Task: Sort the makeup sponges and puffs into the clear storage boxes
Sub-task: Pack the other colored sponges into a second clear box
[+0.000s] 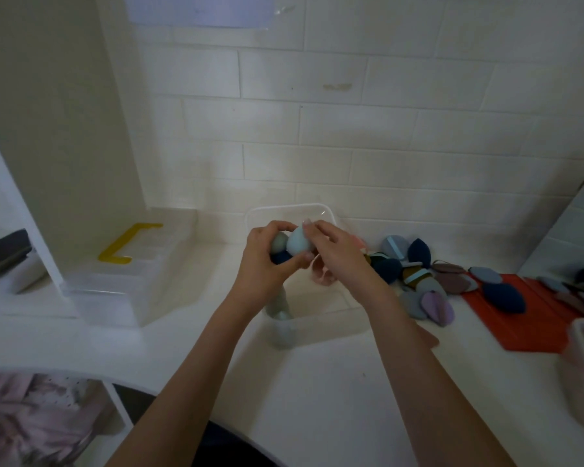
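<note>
Item: several sponges [285, 251] clamped in left hand [267, 261]; pale blue sponge [299, 242] pinched by right hand [334, 252] above clear box [321, 320]. Risk: overfilled grip, sponges likely dropped onto worktop [334, 392].

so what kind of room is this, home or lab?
Probably a home vanity or desk nook: a white painted-brick wall, a white tabletop, a red-framed mirror leaning on the wall, and crumpled pink fabric on a low shelf. No lab gear in view.

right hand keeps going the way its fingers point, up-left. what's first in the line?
Likely the light blue sponge its fingertips already pinch, then the left hand gripping the sponges from the other side. Depth is unclear.
</note>
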The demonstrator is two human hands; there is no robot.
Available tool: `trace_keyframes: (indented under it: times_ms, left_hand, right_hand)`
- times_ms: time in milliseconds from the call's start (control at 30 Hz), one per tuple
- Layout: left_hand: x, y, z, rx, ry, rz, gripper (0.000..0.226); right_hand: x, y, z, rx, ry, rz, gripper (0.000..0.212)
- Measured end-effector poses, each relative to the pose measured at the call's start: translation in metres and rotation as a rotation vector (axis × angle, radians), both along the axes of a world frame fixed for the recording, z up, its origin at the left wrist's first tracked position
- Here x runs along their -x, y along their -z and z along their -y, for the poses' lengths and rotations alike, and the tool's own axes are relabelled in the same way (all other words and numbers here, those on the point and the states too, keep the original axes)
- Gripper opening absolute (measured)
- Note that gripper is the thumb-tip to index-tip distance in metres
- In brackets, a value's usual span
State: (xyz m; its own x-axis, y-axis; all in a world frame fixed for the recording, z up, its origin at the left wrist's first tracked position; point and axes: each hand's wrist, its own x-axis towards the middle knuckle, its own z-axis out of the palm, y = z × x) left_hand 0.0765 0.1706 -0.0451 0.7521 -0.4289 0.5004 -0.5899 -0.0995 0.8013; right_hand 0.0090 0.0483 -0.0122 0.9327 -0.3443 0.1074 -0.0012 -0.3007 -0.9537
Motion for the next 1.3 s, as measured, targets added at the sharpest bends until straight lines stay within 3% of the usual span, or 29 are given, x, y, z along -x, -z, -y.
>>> trace_keyframes:
  times_ms: [133,333,600,767,867,1033,1133,1300]
  left_hand:
    - [-0.001,0.002,-0.001,0.042,-0.070,0.020,0.043]
    - [-0.005,0.013,-0.006,0.097,-0.196,0.050,0.038]
    - [-0.003,0.012,-0.005,0.081,-0.182,0.072,0.026]
    - [-0.006,0.000,0.004,0.201,-0.074,-0.069,0.012]
    - [-0.005,-0.009,0.012,0.214,-0.018,-0.109,0.005]
    - [-0.006,-0.012,0.015,0.200,0.111,-0.346,0.025]
    - [-0.007,-0.006,0.012,0.108,0.119,-0.278,0.038]
    - [-0.003,-0.002,0.013,0.039,0.103,-0.128,0.048]
  right_hand:
    - [-0.005,0.007,0.017,0.037,0.146,0.043,0.026]
    - [0.000,0.012,0.012,0.275,-0.070,-0.245,0.028]
    - [-0.003,0.018,0.002,0.442,-0.051,-0.304,0.020]
    - [-0.007,0.018,-0.002,0.585,0.058,-0.319,0.018]
    - [-0.007,0.023,-0.003,0.410,0.071,-0.292,0.020]
    - [-0.005,0.021,0.006,0.095,0.040,-0.278,0.020]
    - [-0.005,0.019,0.009,-0.043,0.036,-0.243,0.012]
    - [-0.002,0.016,0.009,-0.110,0.039,-0.275,0.039]
